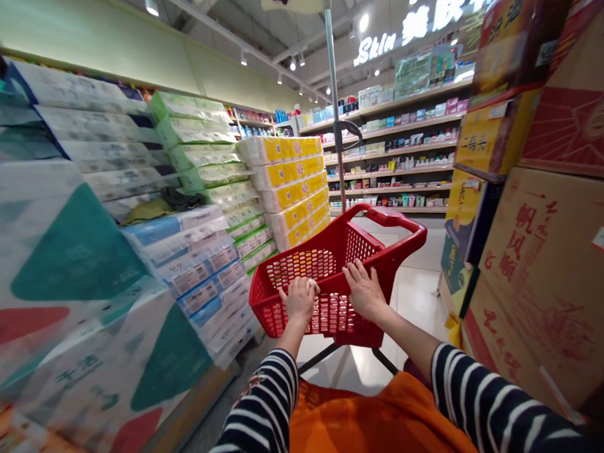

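Red plastic shopping cart under both hands in a store aisle

The red plastic shopping cart (336,312), with perforated basket walls, stands directly before the person, its handle (407,228) angled away to the upper right. The left hand (299,301) rests on the near rim, fingers close together and bent over the edge; a small crumpled cream scrap (312,286) shows at its side, though whether it is pinched cannot be told. The right hand (365,292) lies farther along that rim, fingers slightly parted across it; how firmly they grip cannot be told.

Yellow-and-white plastic-wrapped paper packs (295,187) are stacked beyond the cart, beside green-and-white wrapped packs (203,144). Brown printed cardboard boxes (559,269) line the right side. Behind rises a slim grey metal pole (332,71), with pale shelves (404,172) of small goods at the back.
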`<state>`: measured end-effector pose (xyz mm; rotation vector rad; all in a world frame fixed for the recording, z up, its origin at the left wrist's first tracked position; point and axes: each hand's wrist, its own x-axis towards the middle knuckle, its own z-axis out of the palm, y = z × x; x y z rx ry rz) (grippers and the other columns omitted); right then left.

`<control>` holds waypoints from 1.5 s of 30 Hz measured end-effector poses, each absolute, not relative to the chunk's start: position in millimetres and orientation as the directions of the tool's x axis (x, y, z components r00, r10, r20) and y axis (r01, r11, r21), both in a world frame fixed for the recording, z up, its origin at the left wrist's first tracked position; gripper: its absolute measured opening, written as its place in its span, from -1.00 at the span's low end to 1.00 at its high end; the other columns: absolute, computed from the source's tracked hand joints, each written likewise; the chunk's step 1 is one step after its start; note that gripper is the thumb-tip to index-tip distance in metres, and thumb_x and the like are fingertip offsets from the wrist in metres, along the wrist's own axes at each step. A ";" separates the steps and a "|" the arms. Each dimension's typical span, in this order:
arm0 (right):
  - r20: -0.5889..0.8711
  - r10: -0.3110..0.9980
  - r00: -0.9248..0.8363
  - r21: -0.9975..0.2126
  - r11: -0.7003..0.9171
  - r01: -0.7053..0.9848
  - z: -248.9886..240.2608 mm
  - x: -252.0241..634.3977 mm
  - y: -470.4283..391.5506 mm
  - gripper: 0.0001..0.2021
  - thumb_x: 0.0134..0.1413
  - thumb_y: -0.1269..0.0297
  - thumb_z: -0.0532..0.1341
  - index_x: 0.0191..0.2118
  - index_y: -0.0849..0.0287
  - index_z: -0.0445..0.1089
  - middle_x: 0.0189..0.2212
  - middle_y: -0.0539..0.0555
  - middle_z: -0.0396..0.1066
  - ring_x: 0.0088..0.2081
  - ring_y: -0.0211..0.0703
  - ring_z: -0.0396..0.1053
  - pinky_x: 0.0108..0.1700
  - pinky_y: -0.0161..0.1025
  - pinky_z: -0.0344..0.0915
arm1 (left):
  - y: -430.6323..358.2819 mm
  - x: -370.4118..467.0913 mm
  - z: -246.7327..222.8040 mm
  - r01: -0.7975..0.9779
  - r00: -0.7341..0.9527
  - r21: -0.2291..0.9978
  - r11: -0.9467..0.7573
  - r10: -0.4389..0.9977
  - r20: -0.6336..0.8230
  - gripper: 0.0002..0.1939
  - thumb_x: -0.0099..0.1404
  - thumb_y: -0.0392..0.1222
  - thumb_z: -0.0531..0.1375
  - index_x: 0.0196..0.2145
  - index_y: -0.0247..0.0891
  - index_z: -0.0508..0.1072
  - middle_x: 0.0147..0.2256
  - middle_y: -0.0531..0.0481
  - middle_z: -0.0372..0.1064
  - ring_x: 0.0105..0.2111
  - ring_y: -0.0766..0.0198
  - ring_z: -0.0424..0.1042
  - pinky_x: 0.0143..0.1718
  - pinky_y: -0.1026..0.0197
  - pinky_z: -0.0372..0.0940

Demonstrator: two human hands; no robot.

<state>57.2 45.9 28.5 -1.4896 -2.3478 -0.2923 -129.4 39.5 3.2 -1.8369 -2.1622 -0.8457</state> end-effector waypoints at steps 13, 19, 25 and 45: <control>0.398 0.845 -0.357 -0.052 0.409 0.911 27.4 50.3 43.5 -0.35 -0.09 0.48 0.02 0.22 0.34 0.06 0.26 0.23 -0.05 0.29 0.12 -0.28 0.18 0.25 -0.23 | 25.2 -205.3 -26.3 0.938 -0.334 0.266 0.220 0.773 0.539 -0.57 0.34 -0.15 -0.10 0.11 -0.27 0.23 0.15 -0.20 0.16 0.16 0.13 0.11 0.20 -0.20 -0.17; 0.481 0.790 -0.380 -0.016 0.440 0.898 29.7 65.3 46.1 -0.36 -0.09 0.48 0.00 0.21 0.30 0.09 0.25 0.16 0.00 0.28 0.07 -0.23 0.20 0.24 -0.33 | 35.5 -162.1 -14.3 0.988 -0.089 0.151 0.012 0.854 0.512 -0.59 0.33 -0.16 -0.07 0.11 -0.19 0.24 0.16 -0.14 0.17 0.15 0.15 0.13 0.22 -0.24 -0.27; 0.555 0.788 -0.268 -0.018 0.334 0.942 44.4 94.8 54.3 -0.43 -0.04 0.44 0.00 0.17 0.32 0.16 0.23 0.18 0.04 0.27 0.13 -0.18 0.20 0.26 -0.36 | 22.8 -218.4 -19.9 0.938 -0.342 0.249 0.242 0.772 0.536 -0.60 0.32 -0.17 -0.06 0.07 -0.24 0.28 0.11 -0.17 0.24 0.09 0.12 0.22 0.20 -0.18 -0.12; 0.531 0.801 -0.277 -0.067 0.365 0.929 44.7 86.5 44.6 -0.44 -0.01 0.52 -0.06 0.18 0.33 0.15 0.21 0.18 0.08 0.26 0.05 -0.14 0.21 0.22 -0.38 | 36.4 -146.8 -8.5 0.979 -0.118 0.202 0.009 0.837 0.534 -0.58 0.34 -0.22 -0.08 0.12 -0.32 0.22 0.16 -0.26 0.14 0.16 -0.01 0.12 0.21 -0.27 -0.26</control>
